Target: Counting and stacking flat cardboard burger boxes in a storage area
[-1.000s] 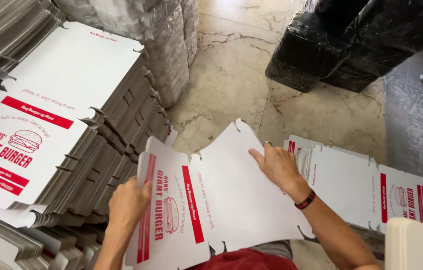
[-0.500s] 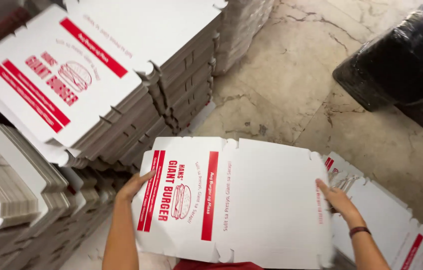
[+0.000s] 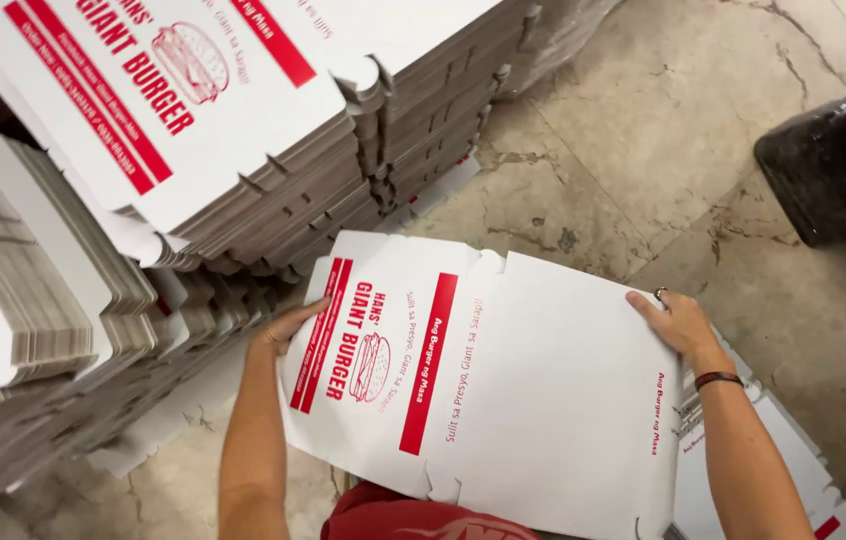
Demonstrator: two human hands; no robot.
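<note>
A flat box blank (image 3: 503, 390) lies near, in the middle. The stack of blanks (image 3: 243, 130) stands far left. A wrapped bundle (image 3: 833, 170) is far right.

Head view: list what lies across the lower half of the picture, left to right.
Stacks of flat white cartons → left hand → flat printed carton held between both hands → right hand → black wrapped bundle.

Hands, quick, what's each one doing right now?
Left hand: gripping the left edge of the flat white cardboard box blank with red print.
Right hand: gripping its right edge.
</note>
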